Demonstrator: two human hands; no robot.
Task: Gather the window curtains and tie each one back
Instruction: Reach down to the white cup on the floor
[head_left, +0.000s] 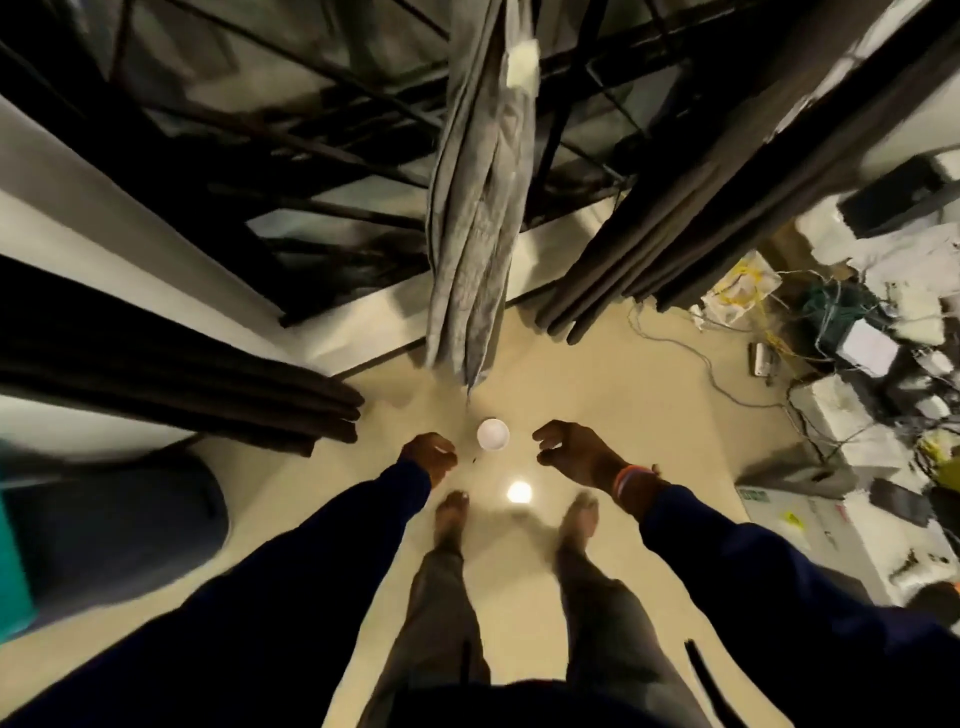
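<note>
Two hands low, holding nothing: left hand loosely curled, right hand apart-fingered, both just below grey curtain. Dark curtains beside it. Best circling every fold together before tying.

You see a dim, warm-lit scene: lamp glare on the glossy floor, motion blur, fisheye-bent edges.
</note>
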